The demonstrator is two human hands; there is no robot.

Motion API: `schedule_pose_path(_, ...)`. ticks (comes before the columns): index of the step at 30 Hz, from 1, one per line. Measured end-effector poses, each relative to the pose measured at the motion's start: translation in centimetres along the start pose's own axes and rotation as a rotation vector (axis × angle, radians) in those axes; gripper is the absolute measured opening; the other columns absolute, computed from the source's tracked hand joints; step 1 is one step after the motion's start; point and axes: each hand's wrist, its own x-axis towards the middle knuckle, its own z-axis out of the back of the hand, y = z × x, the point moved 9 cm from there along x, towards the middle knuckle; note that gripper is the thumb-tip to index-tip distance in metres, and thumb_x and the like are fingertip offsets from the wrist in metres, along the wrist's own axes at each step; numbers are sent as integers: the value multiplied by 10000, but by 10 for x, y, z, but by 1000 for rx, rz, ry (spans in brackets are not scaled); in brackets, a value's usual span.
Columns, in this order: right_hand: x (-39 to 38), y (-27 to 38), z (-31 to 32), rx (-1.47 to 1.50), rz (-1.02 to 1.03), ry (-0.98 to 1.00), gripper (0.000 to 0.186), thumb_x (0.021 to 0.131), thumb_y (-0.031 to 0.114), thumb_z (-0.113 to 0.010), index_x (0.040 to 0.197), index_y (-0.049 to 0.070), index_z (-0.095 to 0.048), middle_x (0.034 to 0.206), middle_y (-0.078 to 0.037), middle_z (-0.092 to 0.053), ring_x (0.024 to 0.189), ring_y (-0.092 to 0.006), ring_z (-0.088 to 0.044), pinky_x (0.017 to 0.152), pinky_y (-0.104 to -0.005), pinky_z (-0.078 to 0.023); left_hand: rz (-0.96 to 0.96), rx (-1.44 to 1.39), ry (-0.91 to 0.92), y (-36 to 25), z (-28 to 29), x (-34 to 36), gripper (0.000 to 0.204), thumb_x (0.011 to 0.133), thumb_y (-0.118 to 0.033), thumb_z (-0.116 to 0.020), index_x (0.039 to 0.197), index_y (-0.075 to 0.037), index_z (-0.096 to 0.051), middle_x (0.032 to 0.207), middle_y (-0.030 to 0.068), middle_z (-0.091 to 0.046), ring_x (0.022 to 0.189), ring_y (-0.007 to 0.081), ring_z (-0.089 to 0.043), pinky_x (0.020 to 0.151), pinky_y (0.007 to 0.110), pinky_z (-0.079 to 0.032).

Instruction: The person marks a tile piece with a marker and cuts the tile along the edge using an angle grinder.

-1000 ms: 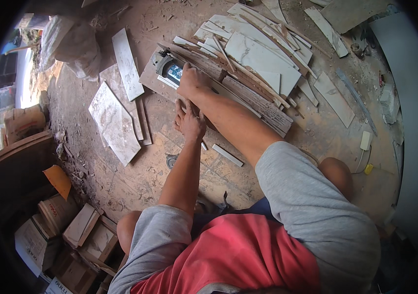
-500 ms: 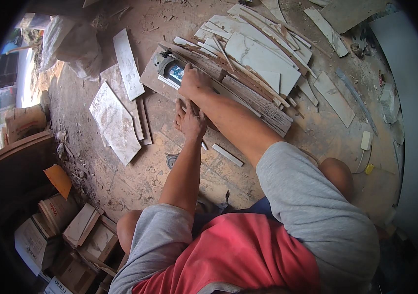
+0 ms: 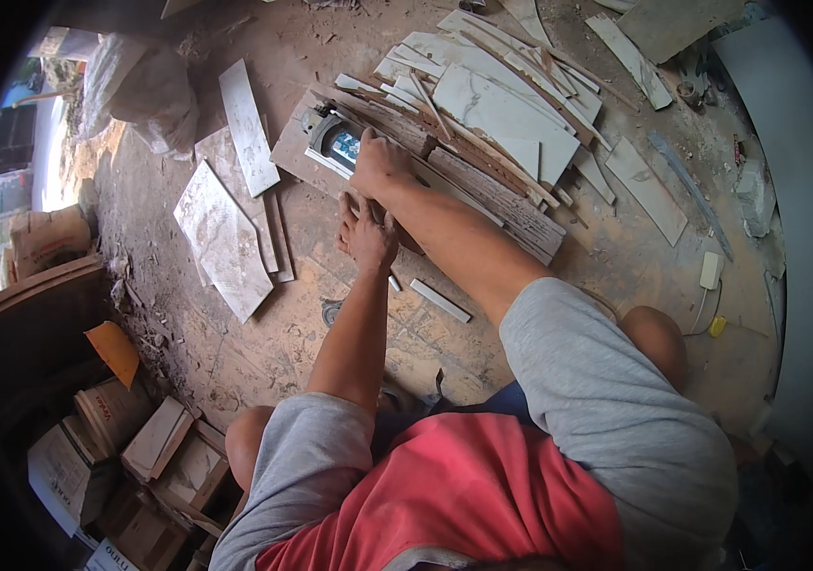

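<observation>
My right hand is closed round a handheld power cutter with a metal base and a blue body, most of its grip hidden under the palm. The cutter sits on a pale tile piece laid on a wooden board. Just nearer to me, my left hand presses its spread fingers at the tile's near edge, below the right wrist. It grips nothing that I can see. The blade and the line of contact are hidden.
Broken marble-look tiles and strips are heaped beyond the board. More tile pieces lie to the left, and a narrow offcut lies close to me. Cardboard boxes stand lower left; a white plug block with a cord lies right.
The cutter and my right hand have shifted very slightly toward me along the tile. My left hand stays at nearly the same spot.
</observation>
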Motion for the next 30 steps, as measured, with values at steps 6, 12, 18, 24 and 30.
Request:
schedule_pose_path(6, -2, -1, 0, 1, 5, -4, 621, 807, 191, -690, 1329, 3, -411, 1184, -191, -647, 1097, -313, -648, 920, -418, -529, 6, -1, 18, 1, 0, 0, 723, 857, -395, -626, 1503, -268, -327, 1604, 117, -164, 1364, 383, -326, 1096, 585, -191)
schedule_pose_path(12, -4, -6, -1, -6, 7, -8, 617, 808, 200, -689, 1330, 10, -419, 1179, -188, -651, 1086, -315, -653, 902, -417, -539, 5, 23, 25, -1, 2, -1, 721, 859, -408, -620, 1503, -260, -331, 1603, 118, -167, 1364, 386, -329, 1099, 590, -190)
schedule_pose_path(18, -9, -8, 0, -15, 10, -17, 623, 804, 209, -692, 1327, 7, -421, 1173, -189, -652, 1076, -317, -657, 894, -417, -542, 12, 32, 39, 0, 1, 0, 718, 860, -410, -618, 1501, -249, -337, 1605, 117, -164, 1363, 385, -331, 1101, 585, -192)
schedule_pose_path(24, -13, -13, 0, -5, 12, -21, 675, 755, 186, -740, 1318, -1, -419, 1170, -188, -652, 1071, -318, -659, 894, -404, -544, -1, 12, 13, 0, 2, 0, 714, 864, -423, -614, 1496, -231, -343, 1605, 117, -164, 1359, 387, -336, 1101, 581, -194)
schedule_pose_path(30, -19, -15, 3, 13, 0, -21, 683, 737, 200, -761, 1303, 9, -430, 1164, -186, -656, 1076, -315, -657, 895, -405, -545, 9, 5, 5, -2, 3, -1, 719, 867, -435, -612, 1499, -232, -335, 1606, 117, -163, 1359, 397, -338, 1097, 588, -192)
